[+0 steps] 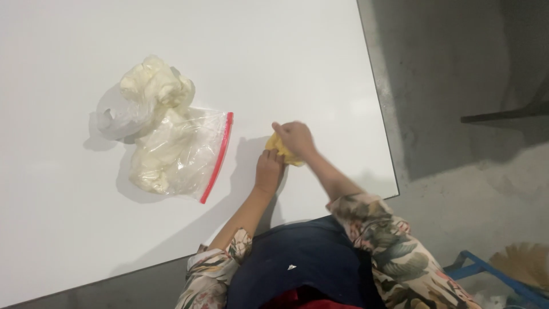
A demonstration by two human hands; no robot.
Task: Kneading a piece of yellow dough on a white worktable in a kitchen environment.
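A small yellow lump of soft material [276, 147] lies on the white table [286, 57], near its right front edge. My right hand [296, 139] presses on top of the lump with bent fingers. My left hand [269, 170] rests against its near side, fingers closed around it. Most of the lump is hidden under both hands. To the left lies a clear zip bag with a red seal strip [177, 154], holding pale cream-coloured material.
A crumpled white plastic bag with more pale material [146, 91] sits behind the zip bag. Grey concrete floor [457, 114] runs along the table's right edge. A blue frame [486, 272] stands at the bottom right.
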